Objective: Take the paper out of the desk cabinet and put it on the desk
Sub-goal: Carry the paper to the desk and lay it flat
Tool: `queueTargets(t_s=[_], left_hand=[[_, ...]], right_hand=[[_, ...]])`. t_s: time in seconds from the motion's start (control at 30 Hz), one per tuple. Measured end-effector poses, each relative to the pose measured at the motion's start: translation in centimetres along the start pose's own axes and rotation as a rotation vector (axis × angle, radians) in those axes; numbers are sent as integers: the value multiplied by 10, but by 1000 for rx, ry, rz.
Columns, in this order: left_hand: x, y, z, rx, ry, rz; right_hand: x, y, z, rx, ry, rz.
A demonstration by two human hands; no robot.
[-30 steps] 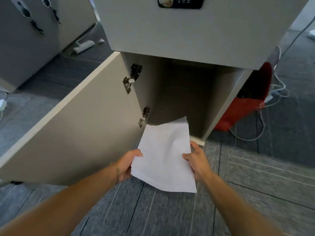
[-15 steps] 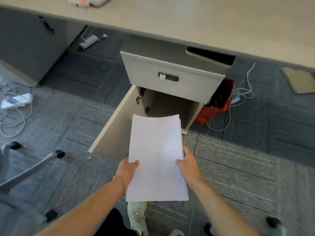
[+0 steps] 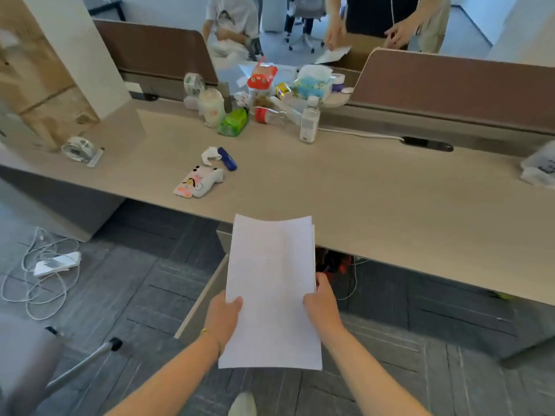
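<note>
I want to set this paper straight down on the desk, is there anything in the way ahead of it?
Nothing visible blocks it. Both the left hand and right hand hold the paper, and the desk directly ahead is bare; the phone case lies off to the left.

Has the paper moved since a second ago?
Yes. The paper, then at the cabinet mouth, is now up at the desk edge, held in both hands.

An open-plan office: a long wood-grain surface (image 3: 360, 187) backed by brown divider panels (image 3: 450, 82), swivel chairs (image 3: 304, 13) beyond those panels, grey carpet tiles (image 3: 135, 283) below (power strip (image 3: 57, 263) trailing cables).
</note>
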State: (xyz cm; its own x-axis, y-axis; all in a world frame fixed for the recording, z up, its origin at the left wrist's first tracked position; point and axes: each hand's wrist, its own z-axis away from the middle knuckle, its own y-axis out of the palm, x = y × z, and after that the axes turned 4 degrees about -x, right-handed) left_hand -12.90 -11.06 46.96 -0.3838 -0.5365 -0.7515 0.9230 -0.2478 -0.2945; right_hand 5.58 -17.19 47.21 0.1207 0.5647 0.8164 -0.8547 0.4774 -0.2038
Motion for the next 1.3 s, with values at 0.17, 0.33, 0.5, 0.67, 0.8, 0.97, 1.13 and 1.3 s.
queueTargets(t_s=[0.17,0.33,0.5,0.67,0.8,0.97,1.13,1.3], left_hand=[[-89,20,13,48,108,15],[-152,61,-17,17,142,170],[-211,98,-59,185,164,115],[-252,140,-105,172,148,21],[-275,171,-129,107,118,118],[-312,205,-154,56,134,182],[-333,226,-184,-18,241,220],[-311,252,-203,-73,238,201]], right_hand=[[74,-38,-13,-93,-37,-133],[129,-71,-47,-171,-179,-116],[163,-104,-102,-251,-129,-79],[188,-130,-154,-303,-94,-60],[205,-139,-179,-322,-89,-171],[224,-154,-215,-394,-115,-258],[223,-170,-255,-384,-211,-289],[187,-171,-296,-370,-186,-298]])
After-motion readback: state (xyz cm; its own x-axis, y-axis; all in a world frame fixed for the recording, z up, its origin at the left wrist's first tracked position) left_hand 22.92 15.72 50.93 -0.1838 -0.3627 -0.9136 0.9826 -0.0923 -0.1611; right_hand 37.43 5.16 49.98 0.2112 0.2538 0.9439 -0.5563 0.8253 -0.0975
